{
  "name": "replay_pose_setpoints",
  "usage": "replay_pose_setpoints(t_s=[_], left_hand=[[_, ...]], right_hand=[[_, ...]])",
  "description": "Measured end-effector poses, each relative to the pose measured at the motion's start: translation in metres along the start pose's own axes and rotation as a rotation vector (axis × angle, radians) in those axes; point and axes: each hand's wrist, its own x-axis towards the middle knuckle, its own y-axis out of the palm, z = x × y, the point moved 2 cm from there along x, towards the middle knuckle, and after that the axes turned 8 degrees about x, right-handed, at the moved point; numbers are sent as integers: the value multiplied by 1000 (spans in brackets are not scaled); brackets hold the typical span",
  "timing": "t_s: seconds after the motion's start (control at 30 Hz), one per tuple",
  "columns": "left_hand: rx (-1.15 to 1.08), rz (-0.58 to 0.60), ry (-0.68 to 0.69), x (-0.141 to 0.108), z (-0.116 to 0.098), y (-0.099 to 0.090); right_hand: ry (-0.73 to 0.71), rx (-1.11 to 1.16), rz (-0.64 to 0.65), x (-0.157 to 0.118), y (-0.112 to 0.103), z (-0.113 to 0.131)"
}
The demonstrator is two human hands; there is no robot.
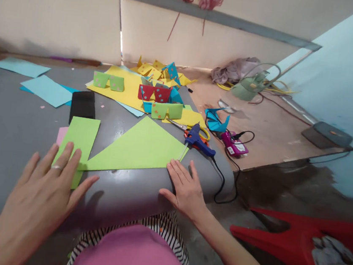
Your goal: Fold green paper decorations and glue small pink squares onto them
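Note:
A large green paper folded into a triangle (139, 147) lies along the front of the grey table. My right hand (184, 186) has its fingers stretched out, the tips at the triangle's right corner. My left hand (47, 186), with a ring on it, is spread over the lower end of a green paper strip (82, 138). The strip lies beside the triangle's left corner, with a pink paper partly under it. Just beyond my right hand are a blue glue gun (196, 140) and scissors (206, 134) with yellow handles.
Decorated paper glasses (166, 111) and yellow paper (122, 90) lie toward the back. A black phone (83, 105) and light blue sheets (49, 90) are on the left. A magenta power socket (234, 144) and a red chair (292, 237) are at right.

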Motion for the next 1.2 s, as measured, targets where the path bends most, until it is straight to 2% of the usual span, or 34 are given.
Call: replay_pose_setpoints(t_s=[0.07, 0.1, 0.17, 0.2, 0.3, 0.37, 0.43, 0.53, 0.63, 0.87, 1.03, 1.2], left_hand=[[87, -52, 53, 43, -11, -15], [99, -25, 82, 69, -18, -18], [82, 132, 119, 125, -30, -13], [55, 191, 116, 152, -34, -6], [18, 209, 136, 219, -37, 20], [-12, 213, 187, 246, -35, 39], [-45, 239, 253, 261, -34, 55], [-84, 263, 315, 272, -36, 69], [-77, 265, 306, 275, -40, 77], [2, 294, 236, 273, -31, 82], [24, 298, 220, 261, -26, 67], [-7, 272, 275, 229, -36, 32]], right_hand=[[3, -2, -18, 1, 0, 0], [5, -2, -27, 1, 0, 0], [11, 1, -37, 2, 1, -1], [12, 3, -44, 2, 2, -2], [11, 17, -75, 2, 4, -4], [15, 31, -102, 2, 5, -5], [23, 46, -123, 3, 6, -5], [22, 55, -153, 3, 5, -5], [14, 68, -165, 2, 5, -5], [32, 111, -205, 3, 7, -6], [75, 146, -212, 3, 6, -1], [162, 140, -134, 11, -1, 4]])
